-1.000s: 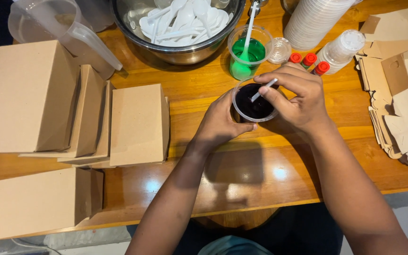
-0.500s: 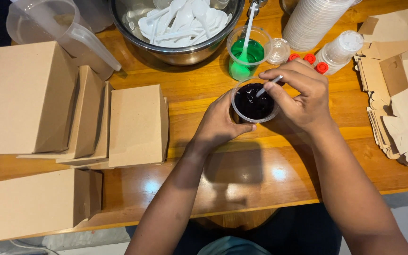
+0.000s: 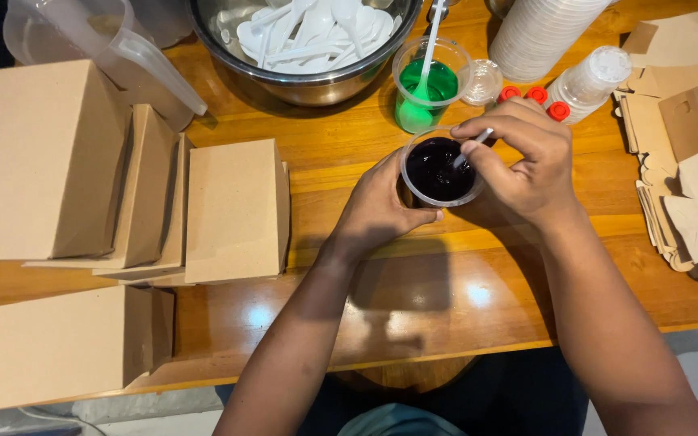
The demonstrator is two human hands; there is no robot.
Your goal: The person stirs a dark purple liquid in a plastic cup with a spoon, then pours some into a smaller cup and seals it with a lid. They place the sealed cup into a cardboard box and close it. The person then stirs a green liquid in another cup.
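- Head view: a person's left hand (image 3: 381,206) wraps around a small clear plastic cup of dark, near-black liquid (image 3: 439,169), held just above the glossy orange-brown wooden table (image 3: 365,266) at about 1 o'clock from the picture's centre.
- The right hand (image 3: 523,157) pinches a thin white plastic stick (image 3: 470,149) whose tip dips into the dark liquid.
- At 12 o'clock from the held cup, just beside it, stands a second clear cup of bright green liquid (image 3: 426,89) with a white plastic spoon in it (image 3: 428,48).
- Risk, as a judgement: the cup looks well filled and thin-walled, so a firm squeeze or brisk stirring could slop dark liquid onto the table, or onto the plain brown cardboard boxes (image 3: 232,210) at 9 o'clock.
- The dark liquid looks glossy and opaque, its surface close to the rim.
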